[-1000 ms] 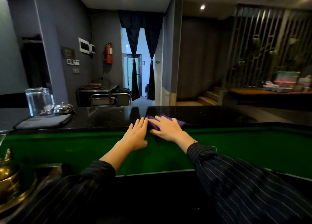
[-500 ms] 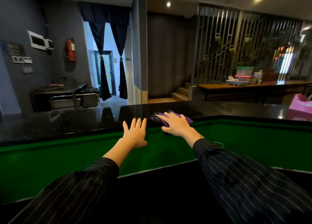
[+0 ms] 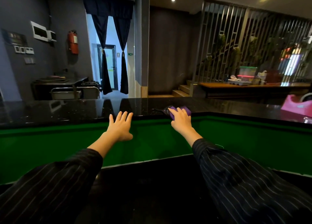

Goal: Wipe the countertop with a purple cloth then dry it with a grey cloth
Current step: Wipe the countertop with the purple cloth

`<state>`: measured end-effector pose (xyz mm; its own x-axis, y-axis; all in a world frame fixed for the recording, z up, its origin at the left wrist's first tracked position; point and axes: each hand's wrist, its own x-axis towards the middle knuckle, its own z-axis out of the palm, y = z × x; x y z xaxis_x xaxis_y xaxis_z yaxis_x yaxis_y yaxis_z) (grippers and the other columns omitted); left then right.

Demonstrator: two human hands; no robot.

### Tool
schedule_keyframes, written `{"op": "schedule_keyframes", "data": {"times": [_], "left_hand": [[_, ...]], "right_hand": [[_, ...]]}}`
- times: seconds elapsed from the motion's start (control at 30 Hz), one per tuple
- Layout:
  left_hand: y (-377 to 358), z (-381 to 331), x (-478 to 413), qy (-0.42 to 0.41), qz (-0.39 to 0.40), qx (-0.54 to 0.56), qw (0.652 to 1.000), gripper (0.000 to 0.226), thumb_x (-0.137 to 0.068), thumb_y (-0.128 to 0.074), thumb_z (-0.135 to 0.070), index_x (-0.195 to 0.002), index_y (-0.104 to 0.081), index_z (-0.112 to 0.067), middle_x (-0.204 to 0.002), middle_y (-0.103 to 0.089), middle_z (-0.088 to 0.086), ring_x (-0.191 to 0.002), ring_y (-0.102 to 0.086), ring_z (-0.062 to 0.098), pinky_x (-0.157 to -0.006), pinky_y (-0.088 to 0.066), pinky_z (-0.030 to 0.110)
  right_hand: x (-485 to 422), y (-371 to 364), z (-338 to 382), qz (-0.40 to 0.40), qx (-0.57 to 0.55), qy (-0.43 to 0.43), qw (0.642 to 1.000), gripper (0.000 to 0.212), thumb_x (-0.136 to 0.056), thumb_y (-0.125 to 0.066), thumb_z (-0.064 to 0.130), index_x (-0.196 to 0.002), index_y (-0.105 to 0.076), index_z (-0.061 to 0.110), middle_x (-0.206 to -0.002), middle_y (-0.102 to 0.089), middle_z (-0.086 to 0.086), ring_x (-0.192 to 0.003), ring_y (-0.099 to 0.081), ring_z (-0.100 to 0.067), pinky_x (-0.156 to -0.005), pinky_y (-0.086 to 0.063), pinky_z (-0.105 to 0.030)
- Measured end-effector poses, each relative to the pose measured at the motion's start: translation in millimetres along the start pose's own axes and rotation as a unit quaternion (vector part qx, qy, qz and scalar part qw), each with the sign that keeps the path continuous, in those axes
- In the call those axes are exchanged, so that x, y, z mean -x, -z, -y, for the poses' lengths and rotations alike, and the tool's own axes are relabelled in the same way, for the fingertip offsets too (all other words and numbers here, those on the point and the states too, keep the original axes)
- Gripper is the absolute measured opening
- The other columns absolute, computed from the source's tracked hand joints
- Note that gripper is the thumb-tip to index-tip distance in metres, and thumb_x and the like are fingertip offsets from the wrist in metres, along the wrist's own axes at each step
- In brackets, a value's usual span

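Observation:
A glossy black countertop (image 3: 70, 110) runs across the view, above a green panel. My right hand (image 3: 181, 120) lies flat on a folded purple cloth (image 3: 185, 109) and presses it onto the counter's near edge, right of centre. My left hand (image 3: 120, 126) is empty with its fingers spread, fingertips touching the near edge of the counter a forearm's width left of the cloth. The grey cloth is out of view.
A pink object (image 3: 297, 105) sits on the counter at the far right. Behind the counter are metal trays (image 3: 65, 93) at the left, a curtained doorway (image 3: 111, 68) and a wooden table with containers (image 3: 248, 76) at the right.
My right hand has slid the purple cloth to the right along the counter. The view has turned right, so the grey cloth, glass and bell at the left have left the frame.

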<state>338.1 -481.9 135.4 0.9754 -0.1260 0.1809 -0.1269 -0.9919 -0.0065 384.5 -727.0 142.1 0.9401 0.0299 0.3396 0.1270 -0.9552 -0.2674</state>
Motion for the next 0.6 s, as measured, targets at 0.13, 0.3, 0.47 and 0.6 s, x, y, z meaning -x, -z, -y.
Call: {"op": "schedule_keyframes", "data": {"times": [0.13,0.3,0.47,0.6], "left_hand": [[-9,-19,24,-0.004,-0.218,0.263,0.94,0.048,-0.085,-0.063,-0.021,-0.129,-0.052,-0.006,-0.131,-0.05,0.012,-0.129,-0.04,0.025,-0.108,-0.032,0.036],[18,-39,51,0.144,0.032,0.693,0.706,0.025,-0.089,-0.055,-0.033,-0.102,-0.062,-0.013,-0.097,-0.062,0.009,-0.091,-0.056,0.023,-0.086,-0.039,0.038],[39,24,89,0.149,0.02,0.806,0.573,0.018,-0.084,-0.054,-0.027,-0.09,-0.062,-0.012,-0.062,-0.065,0.003,-0.056,-0.059,0.018,-0.061,-0.046,0.03],[45,94,119,0.157,-0.015,0.82,0.55,0.021,-0.091,-0.052,-0.024,-0.103,-0.064,-0.012,-0.084,-0.067,0.006,-0.073,-0.062,0.02,-0.065,-0.05,0.032]], "right_hand": [[21,-7,21,-0.033,-0.074,0.046,0.996,0.069,-0.084,-0.057,-0.004,-0.145,-0.041,0.023,-0.147,-0.042,-0.012,-0.14,-0.031,-0.032,-0.111,-0.034,-0.046],[60,-18,83,-0.068,-0.13,0.167,0.975,0.074,-0.084,-0.051,-0.013,-0.147,-0.039,0.022,-0.156,-0.031,-0.014,-0.147,-0.02,-0.031,-0.12,-0.019,-0.039],[96,-23,168,-0.018,-0.192,0.257,0.947,0.084,-0.081,-0.057,-0.01,-0.153,-0.025,0.02,-0.16,-0.02,-0.013,-0.15,-0.009,-0.027,-0.122,-0.011,-0.037],[115,-39,231,0.068,-0.178,0.334,0.923,0.1,-0.076,-0.072,0.019,-0.155,-0.011,0.014,-0.162,-0.009,-0.017,-0.15,0.0,-0.03,-0.122,-0.01,-0.043]]}}
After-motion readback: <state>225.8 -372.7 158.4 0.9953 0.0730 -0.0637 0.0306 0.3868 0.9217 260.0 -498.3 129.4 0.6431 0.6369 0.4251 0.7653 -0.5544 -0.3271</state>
